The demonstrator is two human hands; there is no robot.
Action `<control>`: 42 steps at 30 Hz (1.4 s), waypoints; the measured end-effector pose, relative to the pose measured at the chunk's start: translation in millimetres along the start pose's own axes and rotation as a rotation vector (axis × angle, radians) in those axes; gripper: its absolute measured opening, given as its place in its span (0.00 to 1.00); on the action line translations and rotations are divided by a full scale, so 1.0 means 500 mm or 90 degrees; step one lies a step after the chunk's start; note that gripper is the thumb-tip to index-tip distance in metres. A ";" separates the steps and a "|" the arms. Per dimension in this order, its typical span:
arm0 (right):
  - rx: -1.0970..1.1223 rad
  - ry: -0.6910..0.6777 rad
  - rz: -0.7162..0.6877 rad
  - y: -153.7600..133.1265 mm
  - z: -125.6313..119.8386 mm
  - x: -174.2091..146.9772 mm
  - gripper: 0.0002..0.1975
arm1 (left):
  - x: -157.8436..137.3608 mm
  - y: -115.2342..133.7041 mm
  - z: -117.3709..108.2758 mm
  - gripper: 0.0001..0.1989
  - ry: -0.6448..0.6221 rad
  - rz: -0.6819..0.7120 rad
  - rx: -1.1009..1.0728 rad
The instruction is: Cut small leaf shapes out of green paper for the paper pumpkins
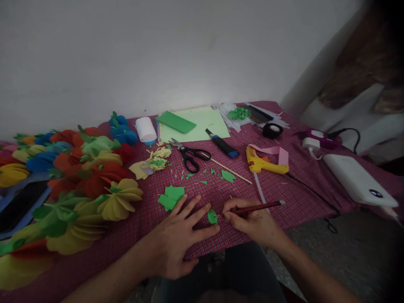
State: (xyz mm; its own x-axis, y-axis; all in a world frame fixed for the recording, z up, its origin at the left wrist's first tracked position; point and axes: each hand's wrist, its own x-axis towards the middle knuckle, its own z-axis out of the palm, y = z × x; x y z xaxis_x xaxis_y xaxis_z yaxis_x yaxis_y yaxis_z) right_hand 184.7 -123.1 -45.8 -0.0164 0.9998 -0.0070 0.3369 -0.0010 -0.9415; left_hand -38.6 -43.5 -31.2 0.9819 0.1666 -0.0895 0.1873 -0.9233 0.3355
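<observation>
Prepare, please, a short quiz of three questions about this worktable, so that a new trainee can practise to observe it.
1. Multiple choice: what does the right hand hold?
A) a cutter
B) a pencil
C) a wooden stick

2. True or false: the yellow glue gun lies to the right of the black-handled scissors, as seen in the picture.

3. Short answer: what colour is the small paper piece that lies between the right hand and the spread left hand?

Key: 1. B; 2. True; 3. Green.
</observation>
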 end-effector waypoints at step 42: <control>-0.015 -0.076 -0.045 -0.002 0.002 0.002 0.06 | 0.002 0.002 -0.005 0.42 -0.010 0.002 -0.005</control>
State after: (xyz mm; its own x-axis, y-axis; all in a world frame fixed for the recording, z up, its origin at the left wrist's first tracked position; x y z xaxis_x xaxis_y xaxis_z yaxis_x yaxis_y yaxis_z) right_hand 183.6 -122.0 -45.1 -0.1520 0.9882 0.0178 0.3534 0.0711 -0.9328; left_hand -37.5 -43.5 -28.3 0.9820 0.1579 -0.1034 0.1843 -0.9209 0.3436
